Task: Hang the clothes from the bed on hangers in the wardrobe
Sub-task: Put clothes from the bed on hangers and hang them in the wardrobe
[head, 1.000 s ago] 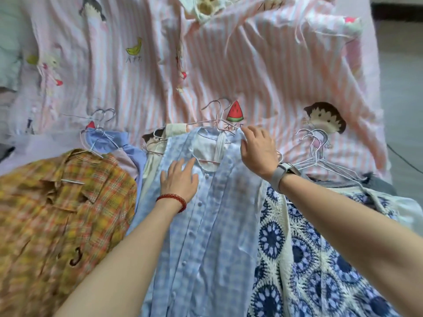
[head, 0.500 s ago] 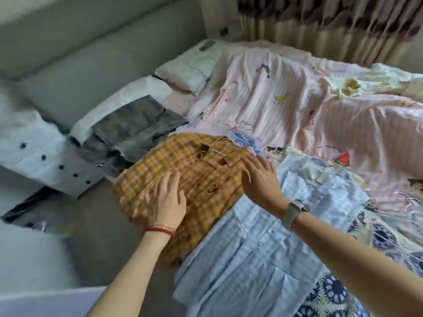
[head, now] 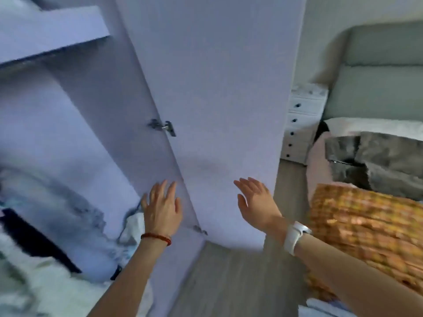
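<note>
Both hands are seen raised in front of an open wardrobe (head: 87,124), and nothing is held in either. The left hand (head: 161,210), marked by a red cord bracelet (head: 156,238) at the wrist, is spread with its fingers straight, just before the hinged edge of the open wardrobe door (head: 219,92); whether the door is touched cannot be told. The right hand (head: 257,203), with a white watch (head: 295,236) strapped on its wrist, is held open and relaxed, palm turned toward the door's inner face, apparently apart from it. Two metal hinges are fixed along the door's edge, one (head: 162,127) above the hands and one (head: 200,229) below the left hand. A white shelf (head: 52,35) is set high inside the wardrobe, and blurred pale and dark cloth (head: 57,213) is seen lower in it (the blur leaves its kind unclear). The bed (head: 375,88) stands to the right, with a grey-green padded headboard. On it lies a yellow-orange plaid shirt (head: 366,229), near the right forearm, and beyond that a grey folded garment (head: 377,159). A white chest of drawers with dark knobs (head: 299,124) is placed between the door and the bed, and a wood-grain floor (head: 229,282) is seen below the arms.
</note>
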Motion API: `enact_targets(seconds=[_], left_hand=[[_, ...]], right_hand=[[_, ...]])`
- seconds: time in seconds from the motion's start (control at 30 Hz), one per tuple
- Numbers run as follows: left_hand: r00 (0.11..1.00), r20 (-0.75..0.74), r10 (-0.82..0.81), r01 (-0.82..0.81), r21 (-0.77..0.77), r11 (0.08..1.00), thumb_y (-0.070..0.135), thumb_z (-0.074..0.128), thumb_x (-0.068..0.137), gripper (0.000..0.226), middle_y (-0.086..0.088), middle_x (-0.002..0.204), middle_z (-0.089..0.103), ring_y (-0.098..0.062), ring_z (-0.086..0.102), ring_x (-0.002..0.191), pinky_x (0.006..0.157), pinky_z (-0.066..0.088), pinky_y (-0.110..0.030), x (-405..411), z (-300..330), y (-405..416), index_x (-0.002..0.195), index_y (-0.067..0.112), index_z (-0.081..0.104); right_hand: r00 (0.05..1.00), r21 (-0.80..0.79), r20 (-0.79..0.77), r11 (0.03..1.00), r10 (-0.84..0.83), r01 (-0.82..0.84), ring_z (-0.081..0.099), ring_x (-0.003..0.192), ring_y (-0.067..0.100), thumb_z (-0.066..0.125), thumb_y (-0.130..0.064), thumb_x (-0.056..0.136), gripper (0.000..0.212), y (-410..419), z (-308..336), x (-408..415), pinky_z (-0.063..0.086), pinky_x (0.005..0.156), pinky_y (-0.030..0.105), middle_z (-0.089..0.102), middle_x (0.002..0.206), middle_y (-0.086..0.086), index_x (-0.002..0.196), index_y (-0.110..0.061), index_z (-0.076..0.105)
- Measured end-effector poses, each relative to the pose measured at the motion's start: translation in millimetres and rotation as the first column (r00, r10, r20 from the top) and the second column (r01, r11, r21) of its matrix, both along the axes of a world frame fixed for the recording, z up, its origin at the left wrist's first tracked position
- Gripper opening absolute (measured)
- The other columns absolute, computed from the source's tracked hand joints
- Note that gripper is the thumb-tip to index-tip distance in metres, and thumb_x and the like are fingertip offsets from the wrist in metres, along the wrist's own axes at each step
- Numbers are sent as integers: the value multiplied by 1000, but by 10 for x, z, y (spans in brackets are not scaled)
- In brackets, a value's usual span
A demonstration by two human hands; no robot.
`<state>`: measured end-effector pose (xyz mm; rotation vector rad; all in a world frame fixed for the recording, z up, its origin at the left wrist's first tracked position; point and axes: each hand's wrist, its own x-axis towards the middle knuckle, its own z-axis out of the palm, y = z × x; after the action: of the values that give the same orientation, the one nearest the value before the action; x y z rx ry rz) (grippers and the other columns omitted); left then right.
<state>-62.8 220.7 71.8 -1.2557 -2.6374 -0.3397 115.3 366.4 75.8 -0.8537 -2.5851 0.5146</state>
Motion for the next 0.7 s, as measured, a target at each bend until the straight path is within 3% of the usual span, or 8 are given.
enact_targets(seconds=[0.1,0.2,0.27,0.4,0.47,0.53,0.6,0.7], left_hand=[[978,-39,204,-202,46,978,28,34,75,48,-15,111,65,-33,62,102,83,45,-57,-466,128,-602,105,8,67],[938,-111,329,-320,92,943,28,35,77,47,-16,111,64,-33,62,101,80,49,-52,-822,283,-1079,104,7,66],[895,-190,405,-381,148,912,27,36,77,44,-15,111,64,-31,61,101,80,48,-45,-1023,389,-1340,102,8,67],[759,-341,554,-462,318,828,20,38,79,37,-10,111,63,-25,54,100,81,31,-38,-1388,629,-1763,102,10,65],[689,-413,595,-486,345,803,18,42,79,35,-10,116,59,-24,49,105,81,30,-39,-1540,762,-1909,107,11,61],[628,-430,648,-561,326,761,22,43,80,39,-10,124,55,-26,43,116,86,30,-41,-1684,833,-2006,114,13,57],[597,-360,717,-660,289,694,28,39,84,47,-10,133,52,-26,37,125,94,26,-46,-1776,852,-2053,126,12,53],[639,-213,739,-687,274,673,36,26,93,54,-7,143,41,-22,27,133,101,30,-46,-1819,781,-2133,137,10,42]], right_hand=[[980,-10,-59,982,188,-189,47,122,36,38,-21,82,47,-293,58,-814,34,104,52,56,127,14,124,-7,55],[930,11,-78,933,360,-360,61,102,37,43,-18,79,39,-576,88,-1541,49,85,53,66,109,14,111,-6,63],[887,2,-88,891,452,-454,64,94,36,42,-19,79,38,-761,145,-1969,51,78,48,68,103,13,106,-7,65],[767,-31,-131,770,628,-637,51,117,28,37,-17,92,37,-1112,312,-2733,39,98,34,57,126,9,125,-11,53],[701,-117,-162,692,694,-712,46,122,23,38,-14,96,36,-1268,422,-3068,31,101,27,53,131,5,130,-12,48],[634,-224,-242,594,734,-773,51,117,24,38,-11,96,34,-1439,572,-3405,34,97,24,57,127,9,127,-9,51],[576,-345,-296,477,762,-809,56,108,28,38,-8,96,31,-1644,728,-3772,38,90,25,60,120,14,123,-4,53],[567,-597,-394,267,723,-756,52,114,28,38,-4,96,30,-2032,1040,-4197,40,96,31,56,123,17,123,-1,51]])
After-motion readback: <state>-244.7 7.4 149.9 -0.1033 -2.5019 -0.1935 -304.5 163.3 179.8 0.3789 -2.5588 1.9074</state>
